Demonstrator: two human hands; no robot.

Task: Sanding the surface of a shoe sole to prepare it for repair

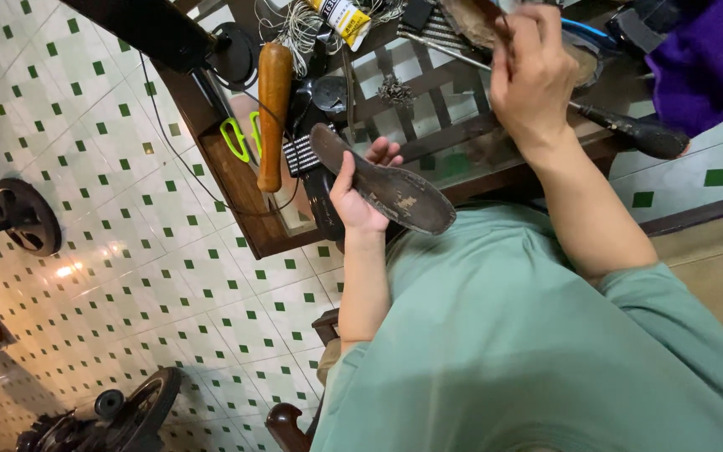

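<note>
**Dark insole held slantwise over the bench**

The person's left hand [360,188] grips a dark shoe insole [382,177], fingers curled round its edge from behind and thumb beneath, so the hand is closed on it. The insole's long axis runs on a slant: its narrower end points up and to the left, toward the wooden handle [273,113] lying on the bench, and its broader rounded end points down and to the right, toward the person's green shirt [529,351]. It is held in the air just in front of the chest, over the near edge of the wooden workbench [236,188].

The insole is flat, thin and nearly black, with a worn surface; pale scuffed patches show near the middle and toward the broad end, and the edge looks slightly ragged.

The right hand [533,75] is raised higher, over the bench, fingers bunched closed round a brownish piece [470,21] whose nature cannot be told. Below it lies a dark-handled tool [642,134] with a thin metal shaft. Green-handled scissors [240,138] rest beside the wooden handle. The floor [127,251] is white tile with small green squares.
</note>
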